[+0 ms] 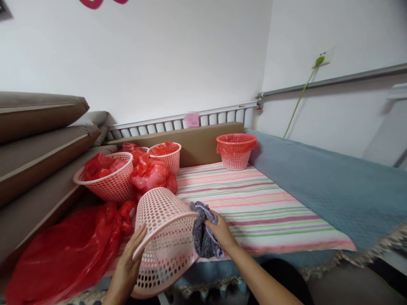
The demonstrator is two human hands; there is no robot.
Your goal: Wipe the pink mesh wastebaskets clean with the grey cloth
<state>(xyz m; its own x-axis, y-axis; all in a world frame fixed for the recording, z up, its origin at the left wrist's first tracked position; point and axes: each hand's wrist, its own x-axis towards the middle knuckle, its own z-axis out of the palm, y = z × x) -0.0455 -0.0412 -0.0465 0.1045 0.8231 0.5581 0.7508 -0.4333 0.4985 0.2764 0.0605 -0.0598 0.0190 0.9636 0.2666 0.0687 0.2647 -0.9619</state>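
A pink plastic basket (pixel 160 207) with round holes lies tipped on its side, its open mouth turned toward me. My left hand (pixel 129 256) grips its rim on the left, fingers on the outer wall. In my right hand (pixel 219 228) is a bunched grey cloth (pixel 205 237) with a purple edge, pressed against the rim on the right. Part of the cloth hides that stretch of rim. Just behind the basket sits a crumpled red plastic bag (pixel 151 171).
Pink baskets holding red bags stand at left (pixel 116 186) and behind (pixel 171 161). A red-lined basket (pixel 237 159) stands on the striped cloth (pixel 254 203). A flat red bag (pixel 70 254) lies front left, beside stacked cushions (pixel 41 146). A radiator (pixel 159 126) runs along the wall.
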